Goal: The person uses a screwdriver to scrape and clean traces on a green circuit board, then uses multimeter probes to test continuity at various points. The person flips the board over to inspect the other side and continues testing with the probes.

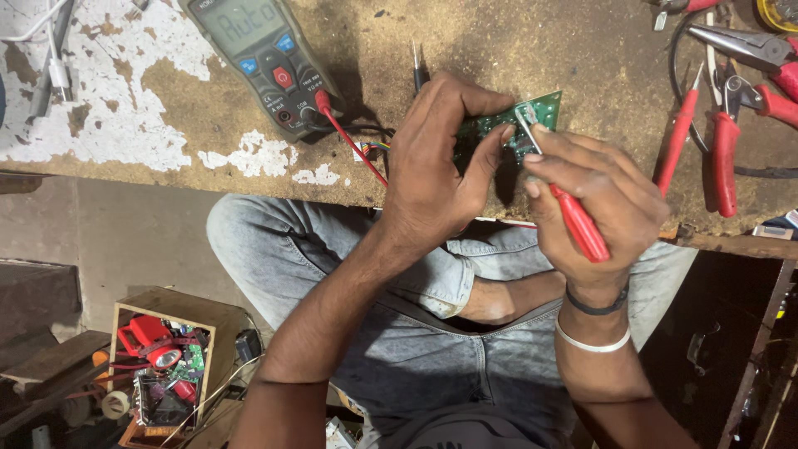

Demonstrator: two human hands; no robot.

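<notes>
The left hand [432,175] pinches a green board [515,125] by its edge, tilted above the bench [515,50] near the far right. The right hand [594,199] has its fingers clamped on a red probe [578,220], tip on the board. The board looks light, stiff and fragile; the edges seem the safest hold. A meter [266,58] lies far left.

Grey multimeter [264,58] with red lead, red-handled pliers [731,125], worn wooden bench [166,116], wooden box of parts [166,366]
</notes>
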